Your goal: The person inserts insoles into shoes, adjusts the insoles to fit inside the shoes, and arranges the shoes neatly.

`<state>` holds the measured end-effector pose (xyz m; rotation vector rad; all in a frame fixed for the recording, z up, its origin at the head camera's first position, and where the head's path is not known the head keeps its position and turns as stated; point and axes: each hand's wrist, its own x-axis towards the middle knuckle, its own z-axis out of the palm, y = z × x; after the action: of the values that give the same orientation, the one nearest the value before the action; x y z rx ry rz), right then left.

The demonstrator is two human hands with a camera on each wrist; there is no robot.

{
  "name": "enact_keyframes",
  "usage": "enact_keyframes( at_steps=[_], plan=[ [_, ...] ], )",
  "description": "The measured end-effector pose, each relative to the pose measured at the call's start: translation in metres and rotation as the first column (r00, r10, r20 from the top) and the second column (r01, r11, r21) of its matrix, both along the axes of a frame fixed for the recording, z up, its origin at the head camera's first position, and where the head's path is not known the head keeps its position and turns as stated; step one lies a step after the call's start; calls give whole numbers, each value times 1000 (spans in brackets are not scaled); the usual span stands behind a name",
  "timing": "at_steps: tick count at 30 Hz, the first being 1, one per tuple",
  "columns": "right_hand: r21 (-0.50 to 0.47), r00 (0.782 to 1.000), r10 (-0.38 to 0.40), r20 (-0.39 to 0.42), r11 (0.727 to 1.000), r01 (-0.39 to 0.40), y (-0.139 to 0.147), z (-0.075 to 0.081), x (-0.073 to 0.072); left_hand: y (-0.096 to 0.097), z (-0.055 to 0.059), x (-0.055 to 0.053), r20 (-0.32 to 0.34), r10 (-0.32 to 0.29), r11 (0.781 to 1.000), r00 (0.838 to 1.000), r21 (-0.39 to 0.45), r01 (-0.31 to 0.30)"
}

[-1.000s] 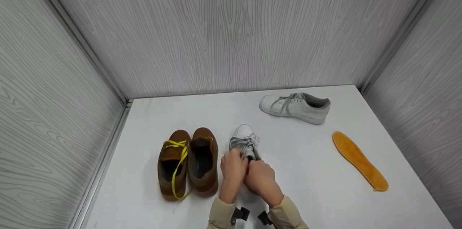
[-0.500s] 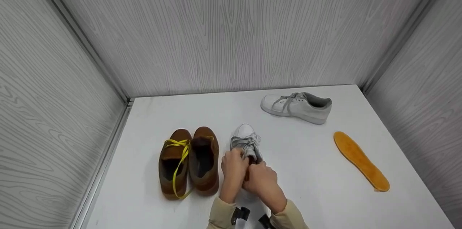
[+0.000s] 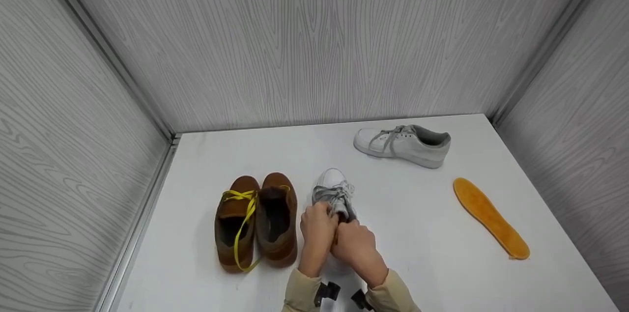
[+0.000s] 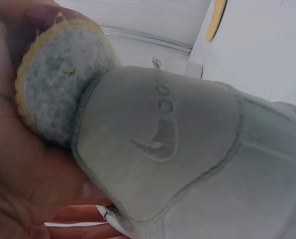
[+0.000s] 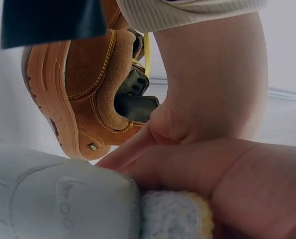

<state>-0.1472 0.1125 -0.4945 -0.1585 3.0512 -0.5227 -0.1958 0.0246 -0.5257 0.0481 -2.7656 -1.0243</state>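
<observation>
A white lace-up sneaker [image 3: 332, 180] points toe away from me in the head view. My left hand [image 3: 317, 226] grips the left side of its opening. My right hand [image 3: 355, 242] is curled at the heel end, holding an insole [image 4: 63, 74] whose rounded heel sticks up out of the shoe. The insole has a fuzzy grey-white face and an orange edge. In the right wrist view, the insole's end [image 5: 173, 214] shows between the heel collar and my fingers. The rest of it is hidden inside the sneaker and behind the hands.
Left of my hands stand two brown shoes, a left one [image 3: 226, 248] with a loose yellow lace and a right one [image 3: 285, 253]. Another white sneaker [image 3: 417, 152] lies sideways at the back. An orange insole [image 3: 491, 218] rests at right. Grey wood-grain walls enclose the white table [image 3: 417, 272].
My right hand has drawn slightly back toward me at the sneaker's heel. My left hand keeps its grip, and everything else stays in place.
</observation>
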Motion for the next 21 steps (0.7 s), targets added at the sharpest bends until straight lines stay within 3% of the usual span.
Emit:
enact_keyframes(
  at_steps=[5, 15, 21],
  plan=[
    [-30, 998, -8, -66, 1000, 6, -1, -8, -4, -1, -1, -1, 6, -2, 1000, 1000, 4, 2],
    [-141, 985, -82, -150, 988, 61, -6, -38, -21, -1, -3, -1, -6, 12, 1000, 1000, 7, -12],
    [-118, 983, -70, -170, 992, 50, -5, -36, -16, -1, -2, 0, -9, 8, 1000, 1000, 4, -8]
  ],
)
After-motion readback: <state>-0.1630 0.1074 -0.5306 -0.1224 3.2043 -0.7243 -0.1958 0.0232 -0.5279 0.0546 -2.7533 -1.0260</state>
